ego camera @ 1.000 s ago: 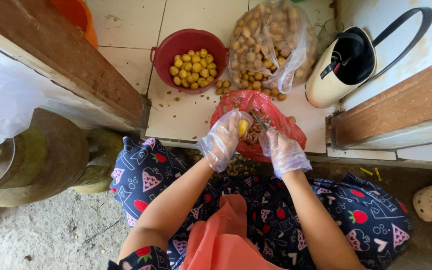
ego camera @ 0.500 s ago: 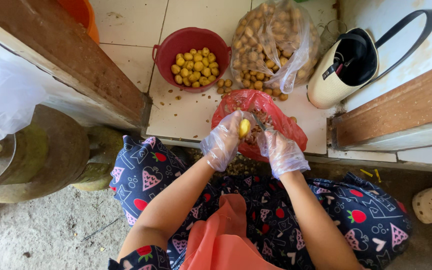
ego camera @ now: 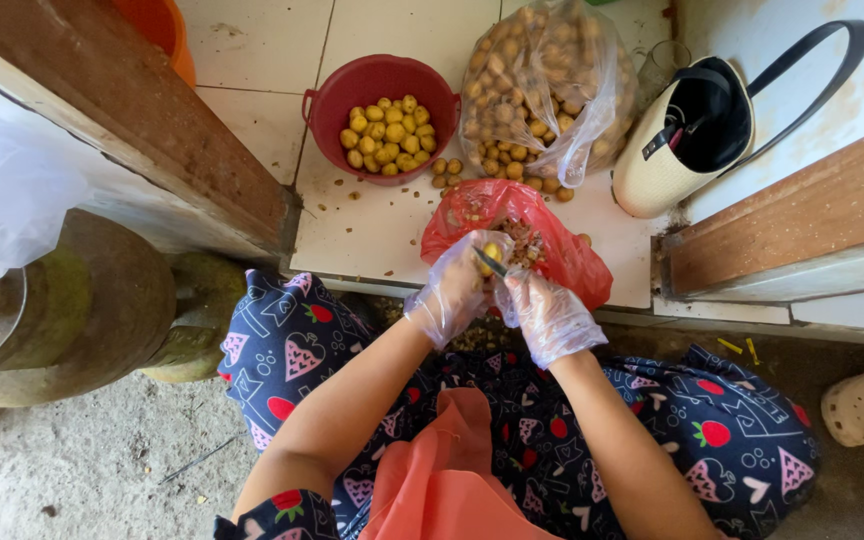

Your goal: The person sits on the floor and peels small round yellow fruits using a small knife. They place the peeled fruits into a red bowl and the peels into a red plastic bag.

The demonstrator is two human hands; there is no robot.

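Left hand, gloved, is closing around a small yellow fruit over the red bag; right hand, gloved, is gripping a small knife against it. Judgement: short, shallow cuts directed off the thumb are suiting this step, scraps dropping into the bag. Behind the bag, a red bowl is sitting on the tiled floor, beside a doorway.
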